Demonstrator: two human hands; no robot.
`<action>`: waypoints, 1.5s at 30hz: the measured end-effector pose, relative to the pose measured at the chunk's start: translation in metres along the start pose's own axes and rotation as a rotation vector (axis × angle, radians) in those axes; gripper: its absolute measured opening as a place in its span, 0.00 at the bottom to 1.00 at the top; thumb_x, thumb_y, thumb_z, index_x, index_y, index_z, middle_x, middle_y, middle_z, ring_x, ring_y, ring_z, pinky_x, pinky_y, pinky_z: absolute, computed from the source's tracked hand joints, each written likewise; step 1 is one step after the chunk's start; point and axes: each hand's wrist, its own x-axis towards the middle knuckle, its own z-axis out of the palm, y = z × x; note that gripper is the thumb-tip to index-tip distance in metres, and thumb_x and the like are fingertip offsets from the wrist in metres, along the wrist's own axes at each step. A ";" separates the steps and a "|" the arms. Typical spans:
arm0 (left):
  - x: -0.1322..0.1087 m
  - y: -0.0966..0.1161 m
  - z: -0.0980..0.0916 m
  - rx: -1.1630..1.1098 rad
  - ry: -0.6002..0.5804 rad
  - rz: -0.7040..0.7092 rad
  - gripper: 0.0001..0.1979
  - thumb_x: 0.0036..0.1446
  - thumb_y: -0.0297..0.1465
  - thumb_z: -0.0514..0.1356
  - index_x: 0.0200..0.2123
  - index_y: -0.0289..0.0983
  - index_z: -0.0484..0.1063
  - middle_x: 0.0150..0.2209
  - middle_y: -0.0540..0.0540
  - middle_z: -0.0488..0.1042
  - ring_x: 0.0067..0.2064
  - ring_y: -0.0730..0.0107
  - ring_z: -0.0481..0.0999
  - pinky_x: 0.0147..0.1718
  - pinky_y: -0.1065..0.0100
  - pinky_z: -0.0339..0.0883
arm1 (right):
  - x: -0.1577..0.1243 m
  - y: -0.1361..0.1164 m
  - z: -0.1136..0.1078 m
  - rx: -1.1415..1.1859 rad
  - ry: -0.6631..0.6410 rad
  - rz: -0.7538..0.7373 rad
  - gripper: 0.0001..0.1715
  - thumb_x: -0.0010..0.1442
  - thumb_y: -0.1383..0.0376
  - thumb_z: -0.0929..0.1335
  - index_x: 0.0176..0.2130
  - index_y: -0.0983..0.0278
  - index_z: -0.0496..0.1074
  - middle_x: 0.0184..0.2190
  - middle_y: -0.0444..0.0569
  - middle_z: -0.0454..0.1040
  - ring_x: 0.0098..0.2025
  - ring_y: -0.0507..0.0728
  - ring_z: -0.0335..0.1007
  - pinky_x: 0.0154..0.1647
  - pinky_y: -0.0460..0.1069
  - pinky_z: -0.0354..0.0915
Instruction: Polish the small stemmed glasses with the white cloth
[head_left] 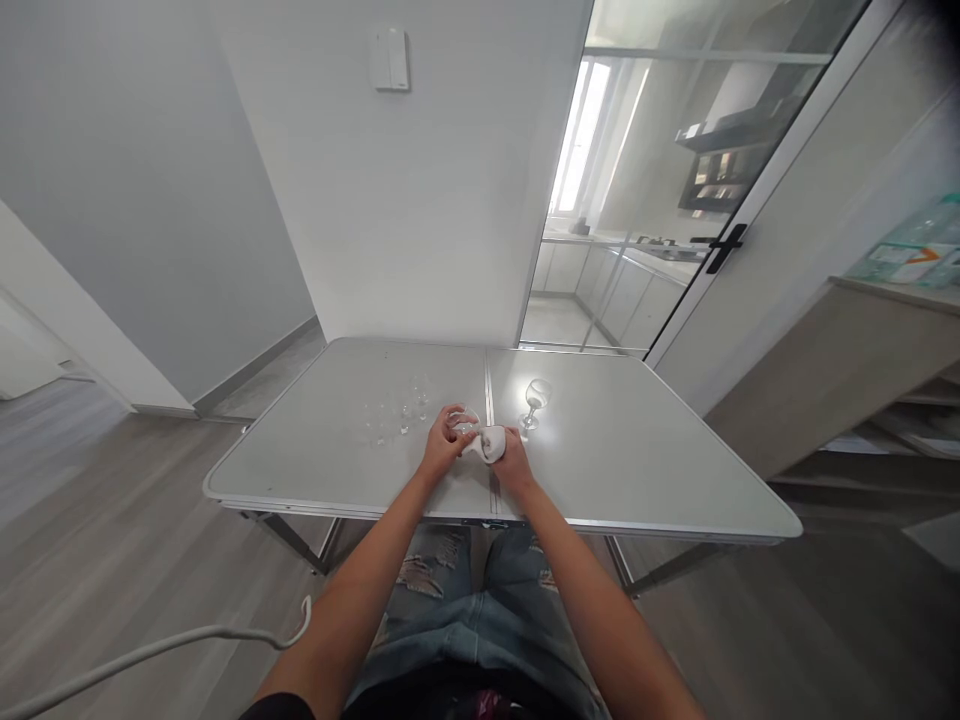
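Over the table's centre seam, my left hand (445, 440) is closed around a clear glass (466, 418), whose rounded part shows between the fingers. Close beside it, my right hand (514, 463) grips a white cloth (493, 443). The cloth is bunched and reaches across to the left fingertips and the glass. How much of the glass lies under the cloth is hidden. A stemmed wine glass (537, 394) stands upright just beyond my right hand. To the left of my left hand, several clear glasses (405, 415) stand on the table, faint against its surface.
The light grey folding table (637, 450) has a metal rim and a centre seam. Behind it are a white wall with a switch (390, 60) and a glass door (622, 200). Bottles (919, 245) stand on a shelf at right. A white cable (187, 637) hangs at lower left.
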 end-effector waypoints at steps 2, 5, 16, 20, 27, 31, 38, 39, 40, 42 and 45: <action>0.000 0.001 0.000 0.005 0.032 0.006 0.32 0.50 0.45 0.69 0.53 0.40 0.60 0.47 0.43 0.77 0.21 0.84 0.66 0.17 0.78 0.59 | 0.001 -0.002 -0.001 0.001 -0.019 -0.019 0.19 0.49 0.73 0.68 0.43 0.62 0.75 0.39 0.49 0.77 0.42 0.60 0.71 0.47 0.55 0.63; -0.001 0.001 0.001 0.012 0.025 0.009 0.31 0.51 0.44 0.68 0.53 0.40 0.60 0.48 0.42 0.76 0.22 0.84 0.66 0.18 0.77 0.63 | 0.003 -0.006 -0.003 -0.029 -0.045 -0.058 0.22 0.50 0.72 0.69 0.47 0.62 0.74 0.41 0.50 0.78 0.44 0.61 0.72 0.50 0.56 0.61; -0.001 0.000 0.000 0.035 -0.002 0.008 0.31 0.51 0.44 0.69 0.53 0.38 0.62 0.44 0.43 0.77 0.22 0.84 0.66 0.19 0.78 0.60 | -0.001 -0.001 0.000 -0.007 0.009 -0.023 0.14 0.52 0.72 0.67 0.39 0.63 0.75 0.35 0.50 0.76 0.39 0.60 0.70 0.45 0.55 0.65; -0.001 0.000 0.000 0.045 0.083 0.003 0.31 0.52 0.44 0.68 0.53 0.39 0.61 0.47 0.42 0.76 0.22 0.82 0.67 0.19 0.76 0.63 | 0.002 -0.006 -0.003 0.017 -0.041 -0.039 0.21 0.52 0.71 0.67 0.47 0.62 0.74 0.42 0.51 0.77 0.44 0.60 0.71 0.49 0.56 0.63; -0.001 0.001 0.001 0.042 0.044 0.002 0.30 0.52 0.43 0.68 0.53 0.38 0.63 0.44 0.42 0.78 0.25 0.79 0.72 0.24 0.75 0.66 | -0.001 -0.012 -0.003 0.063 -0.089 -0.115 0.31 0.51 0.65 0.72 0.54 0.61 0.65 0.48 0.53 0.72 0.48 0.63 0.68 0.51 0.57 0.64; -0.001 0.000 0.002 0.028 0.002 -0.029 0.32 0.51 0.46 0.68 0.53 0.38 0.62 0.46 0.41 0.78 0.24 0.78 0.72 0.22 0.73 0.67 | -0.002 -0.014 -0.007 0.055 -0.041 -0.131 0.19 0.57 0.66 0.68 0.50 0.60 0.68 0.48 0.52 0.69 0.50 0.62 0.65 0.54 0.58 0.62; 0.000 0.000 0.000 0.024 0.000 0.009 0.30 0.53 0.45 0.67 0.53 0.39 0.60 0.47 0.42 0.77 0.19 0.84 0.67 0.18 0.75 0.63 | 0.003 -0.014 -0.009 -0.053 0.039 -0.036 0.15 0.59 0.69 0.66 0.46 0.61 0.73 0.44 0.53 0.69 0.49 0.63 0.61 0.52 0.57 0.60; -0.001 0.000 0.000 0.033 -0.003 0.007 0.30 0.53 0.45 0.67 0.53 0.39 0.61 0.47 0.42 0.77 0.18 0.85 0.66 0.17 0.76 0.61 | 0.003 -0.013 -0.007 -0.026 -0.020 -0.055 0.15 0.59 0.70 0.66 0.47 0.62 0.72 0.43 0.52 0.70 0.48 0.63 0.62 0.52 0.57 0.60; -0.001 0.000 -0.001 0.041 0.005 0.005 0.29 0.54 0.44 0.67 0.53 0.39 0.61 0.46 0.42 0.77 0.17 0.86 0.65 0.16 0.76 0.60 | 0.003 -0.012 -0.005 0.001 -0.076 -0.072 0.16 0.58 0.70 0.66 0.47 0.62 0.72 0.42 0.52 0.71 0.47 0.62 0.63 0.52 0.57 0.61; 0.000 0.000 -0.002 0.049 0.050 0.002 0.29 0.54 0.45 0.67 0.54 0.39 0.62 0.47 0.42 0.76 0.17 0.87 0.63 0.15 0.77 0.57 | 0.004 -0.011 -0.003 0.038 -0.161 -0.091 0.20 0.56 0.72 0.66 0.49 0.63 0.71 0.42 0.52 0.73 0.47 0.62 0.65 0.51 0.56 0.61; 0.002 -0.001 -0.003 0.030 0.123 0.005 0.30 0.54 0.45 0.67 0.55 0.39 0.62 0.50 0.40 0.75 0.17 0.88 0.63 0.15 0.77 0.57 | 0.006 -0.011 -0.003 0.023 -0.190 -0.085 0.26 0.53 0.76 0.63 0.51 0.63 0.70 0.45 0.53 0.74 0.50 0.62 0.66 0.52 0.56 0.61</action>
